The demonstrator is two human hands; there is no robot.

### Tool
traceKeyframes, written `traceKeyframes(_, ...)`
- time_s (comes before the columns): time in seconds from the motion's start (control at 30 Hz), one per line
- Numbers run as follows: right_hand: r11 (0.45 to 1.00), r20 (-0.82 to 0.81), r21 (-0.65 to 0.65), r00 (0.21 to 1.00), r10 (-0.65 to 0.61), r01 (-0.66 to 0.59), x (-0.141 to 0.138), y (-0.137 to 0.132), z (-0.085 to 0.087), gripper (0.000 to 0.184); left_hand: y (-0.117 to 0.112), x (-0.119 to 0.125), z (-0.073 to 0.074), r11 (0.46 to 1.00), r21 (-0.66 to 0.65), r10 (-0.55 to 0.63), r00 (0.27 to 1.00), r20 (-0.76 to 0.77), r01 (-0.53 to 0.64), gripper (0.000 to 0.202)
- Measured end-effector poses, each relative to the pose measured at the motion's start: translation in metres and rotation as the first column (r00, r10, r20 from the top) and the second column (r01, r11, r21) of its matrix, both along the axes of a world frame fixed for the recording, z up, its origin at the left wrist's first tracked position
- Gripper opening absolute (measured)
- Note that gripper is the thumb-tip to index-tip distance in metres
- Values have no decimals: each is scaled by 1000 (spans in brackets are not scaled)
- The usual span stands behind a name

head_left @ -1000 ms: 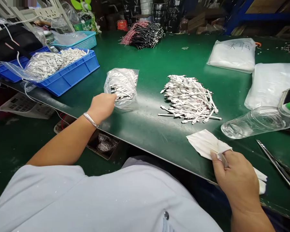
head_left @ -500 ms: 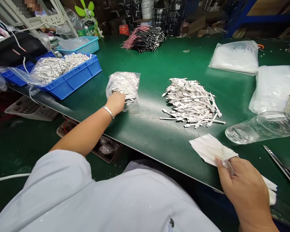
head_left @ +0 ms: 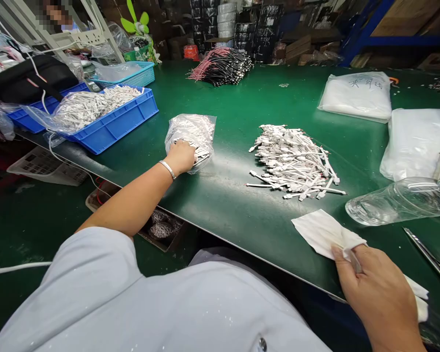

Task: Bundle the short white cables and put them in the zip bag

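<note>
My left hand [head_left: 181, 156] is closed at the mouth of a clear plastic bag [head_left: 176, 128] packed with short white cables [head_left: 203, 153]; its fingertips are partly hidden against the bag and cables. A loose pile of short white cables [head_left: 293, 159] with flat connectors lies on the green table to the right of the bag. Close to the table's front edge, my right hand [head_left: 379, 286] grips a folded white cloth [head_left: 320, 230] between thumb and fingers. Part of the cloth sticks out on the far side of that hand.
A blue bin [head_left: 119, 120] of white cables stands at the left. Black and red cables [head_left: 223, 66] lie at the back. Plastic bag stacks [head_left: 355, 98], a clear bottle [head_left: 399, 200] and tweezers [head_left: 429, 256] are on the right. The table edge [head_left: 234, 239] runs before me.
The whole view has shifted slightly, so things sit a little lower in the picture. Both hands keep nearly the same places, the left at the bag and the right on the cloth.
</note>
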State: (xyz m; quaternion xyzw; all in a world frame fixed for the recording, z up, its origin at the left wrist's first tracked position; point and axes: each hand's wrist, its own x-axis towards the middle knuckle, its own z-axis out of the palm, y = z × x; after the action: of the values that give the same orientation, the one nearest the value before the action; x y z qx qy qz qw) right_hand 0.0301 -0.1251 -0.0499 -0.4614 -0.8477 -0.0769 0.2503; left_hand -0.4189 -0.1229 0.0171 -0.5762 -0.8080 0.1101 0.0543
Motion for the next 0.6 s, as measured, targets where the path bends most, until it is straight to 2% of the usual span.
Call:
traceKeyframes(0.13, 1000, -19, 0, 1000, -17, 17, -1, -1, -1, 33, 14, -2, 6, 999, -43, -19, 1000, 5, 19, 36)
traceKeyframes(0.23, 1000, -38, 12, 999, -27, 28, -2, -1, -2, 29, 25, -4, 8, 1000, -19, 4, 1000, -15, -4, 32)
traceKeyframes(0.33, 999, -53, 33, 998, -31, 33, -2, -1, -3, 24, 25, 1, 11, 1000, 8, 22, 999, -38, -21, 29)
traceKeyframes(0.43, 999, -68, 27, 997, -25, 27, -2, -1, -3, 24, 9, 26, 17, 1000, -9, -30, 999, -44, 29, 26)
traceKeyframes(0.53, 1000, -85, 16, 996, -6, 7, -2, -2, -2, 31, -8, 68, 23, 980, -11, -199, 980, -22, 199, 30)
traceKeyframes(0.6, 1000, -92, 14, 996, 2, -1, -1, -3, -2, 38, -9, 99, 24, 933, 23, -360, 933, 25, 360, 33)
